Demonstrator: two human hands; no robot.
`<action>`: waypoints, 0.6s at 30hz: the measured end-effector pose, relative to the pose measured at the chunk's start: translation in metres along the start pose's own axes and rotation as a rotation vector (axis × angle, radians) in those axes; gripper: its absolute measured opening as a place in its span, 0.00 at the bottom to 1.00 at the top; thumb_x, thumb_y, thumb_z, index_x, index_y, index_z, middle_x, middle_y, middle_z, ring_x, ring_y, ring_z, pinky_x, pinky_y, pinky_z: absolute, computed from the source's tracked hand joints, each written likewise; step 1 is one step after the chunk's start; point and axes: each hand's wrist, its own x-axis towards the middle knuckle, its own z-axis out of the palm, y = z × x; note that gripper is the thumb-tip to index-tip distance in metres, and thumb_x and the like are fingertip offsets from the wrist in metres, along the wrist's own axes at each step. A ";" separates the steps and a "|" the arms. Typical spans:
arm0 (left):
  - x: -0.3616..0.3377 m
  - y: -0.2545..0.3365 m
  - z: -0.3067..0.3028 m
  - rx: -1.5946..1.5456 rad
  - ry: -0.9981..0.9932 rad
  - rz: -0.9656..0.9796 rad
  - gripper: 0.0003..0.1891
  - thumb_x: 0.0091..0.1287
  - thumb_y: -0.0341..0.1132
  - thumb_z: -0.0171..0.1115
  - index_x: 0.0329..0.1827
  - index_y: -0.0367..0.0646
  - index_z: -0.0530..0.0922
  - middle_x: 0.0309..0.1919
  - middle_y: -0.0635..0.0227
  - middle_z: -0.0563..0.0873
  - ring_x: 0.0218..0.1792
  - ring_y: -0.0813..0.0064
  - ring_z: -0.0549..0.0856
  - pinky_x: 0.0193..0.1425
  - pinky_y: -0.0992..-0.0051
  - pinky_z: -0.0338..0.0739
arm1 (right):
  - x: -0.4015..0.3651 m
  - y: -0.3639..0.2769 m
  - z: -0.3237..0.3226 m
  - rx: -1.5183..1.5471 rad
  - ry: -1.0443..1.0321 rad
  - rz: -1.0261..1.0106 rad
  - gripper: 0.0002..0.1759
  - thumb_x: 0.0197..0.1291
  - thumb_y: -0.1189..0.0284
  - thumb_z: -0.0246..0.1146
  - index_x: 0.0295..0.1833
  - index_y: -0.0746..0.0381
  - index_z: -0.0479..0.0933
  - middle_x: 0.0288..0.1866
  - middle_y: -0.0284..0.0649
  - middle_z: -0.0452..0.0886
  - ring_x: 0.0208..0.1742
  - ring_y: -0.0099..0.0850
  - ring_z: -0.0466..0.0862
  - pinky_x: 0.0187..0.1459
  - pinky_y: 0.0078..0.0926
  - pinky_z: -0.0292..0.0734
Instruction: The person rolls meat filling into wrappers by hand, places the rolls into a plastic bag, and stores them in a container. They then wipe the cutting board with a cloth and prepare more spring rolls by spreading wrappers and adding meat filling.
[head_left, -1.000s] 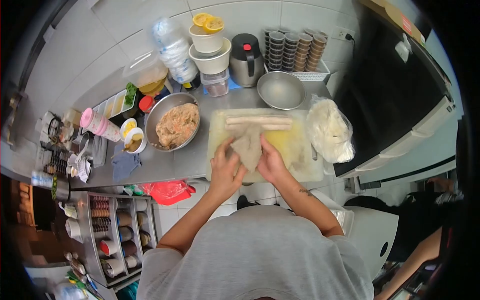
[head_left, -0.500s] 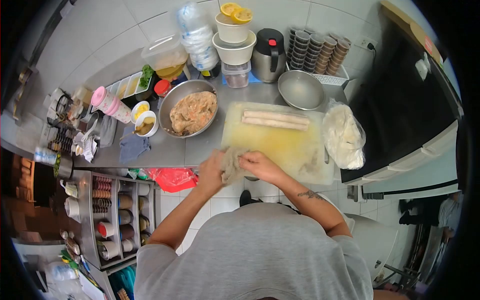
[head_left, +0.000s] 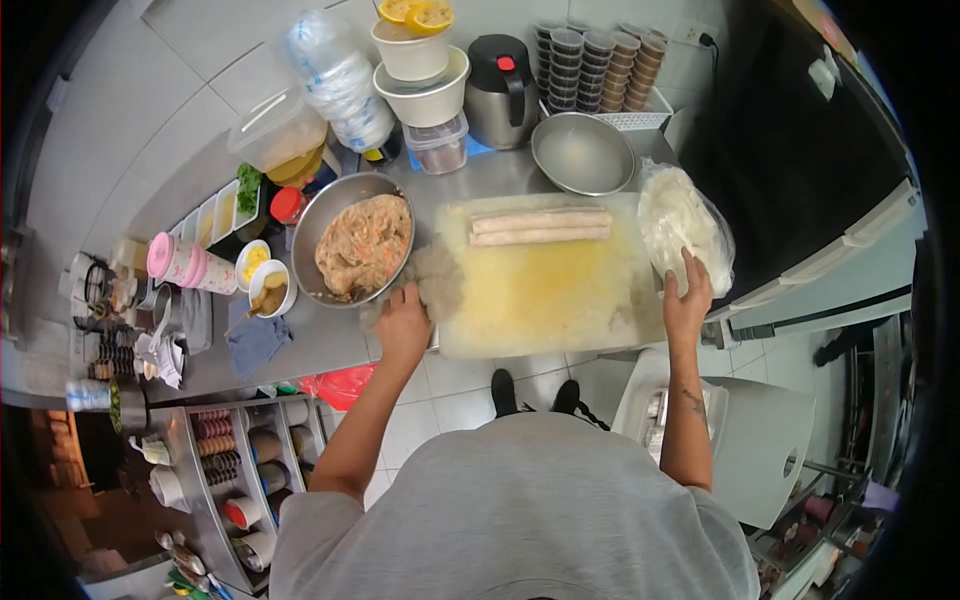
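Grips a grey cloth (head_left: 437,278) with the left hand (head_left: 403,322), with fingers curled shut on its near end. Rests the cloth right at the left edge of the board (head_left: 545,300), partly on the board and partly on the tabletop (head_left: 330,340). Reaches out with the right hand (head_left: 688,300) to the bag (head_left: 680,225) just past the right edge of the board, with fingers spread apart and tips touching the plastic, clamped on nothing. Has two long rolls (head_left: 540,227) side by side, touching, at the far end of the board. Has a full bowl (head_left: 360,245) just left of the cloth, near the left hand. Has an empty bowl (head_left: 583,152) behind the board and a jug (head_left: 497,90) next to that.
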 end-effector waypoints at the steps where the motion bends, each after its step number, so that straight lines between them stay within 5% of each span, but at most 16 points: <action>1: 0.004 0.002 0.002 0.009 0.033 0.029 0.17 0.54 0.28 0.62 0.47 0.43 0.72 0.44 0.56 0.77 0.45 0.51 0.80 0.43 0.59 0.79 | -0.002 -0.020 -0.011 -0.066 0.041 -0.085 0.25 0.58 0.70 0.65 0.63 0.52 0.76 0.62 0.46 0.73 0.65 0.44 0.70 0.66 0.43 0.59; 5: -0.002 -0.001 0.004 0.026 0.140 0.143 0.23 0.52 0.23 0.61 0.54 0.44 0.73 0.46 0.55 0.76 0.48 0.50 0.78 0.49 0.58 0.78 | -0.026 -0.042 -0.019 0.037 0.158 -0.031 0.21 0.58 0.72 0.65 0.59 0.57 0.77 0.57 0.44 0.74 0.60 0.42 0.71 0.63 0.41 0.61; 9: -0.026 -0.003 -0.024 -0.226 0.056 0.131 0.35 0.55 0.21 0.59 0.70 0.45 0.66 0.53 0.51 0.72 0.55 0.48 0.72 0.61 0.56 0.67 | -0.049 0.003 -0.013 0.255 0.283 0.250 0.18 0.60 0.72 0.64 0.55 0.64 0.74 0.54 0.44 0.72 0.51 0.38 0.71 0.58 0.36 0.65; 12: -0.053 0.008 -0.046 -0.241 0.182 0.166 0.31 0.57 0.21 0.58 0.68 0.43 0.67 0.54 0.49 0.72 0.55 0.47 0.71 0.58 0.57 0.68 | -0.063 0.044 -0.019 0.439 0.331 0.485 0.16 0.62 0.72 0.62 0.53 0.67 0.73 0.52 0.43 0.71 0.48 0.33 0.70 0.55 0.32 0.67; 13: -0.064 0.019 -0.052 -0.210 0.291 0.183 0.24 0.58 0.21 0.57 0.60 0.41 0.72 0.50 0.51 0.75 0.52 0.49 0.74 0.55 0.58 0.68 | -0.070 0.061 -0.023 0.482 0.341 0.537 0.16 0.62 0.72 0.62 0.53 0.67 0.72 0.52 0.43 0.71 0.48 0.32 0.70 0.54 0.31 0.68; 18: -0.108 0.062 -0.025 -0.372 -0.151 0.447 0.12 0.56 0.22 0.57 0.43 0.40 0.77 0.40 0.56 0.81 0.45 0.52 0.79 0.50 0.58 0.72 | -0.138 0.100 -0.046 0.672 0.271 0.680 0.14 0.64 0.72 0.61 0.53 0.65 0.72 0.48 0.39 0.72 0.45 0.27 0.72 0.50 0.26 0.69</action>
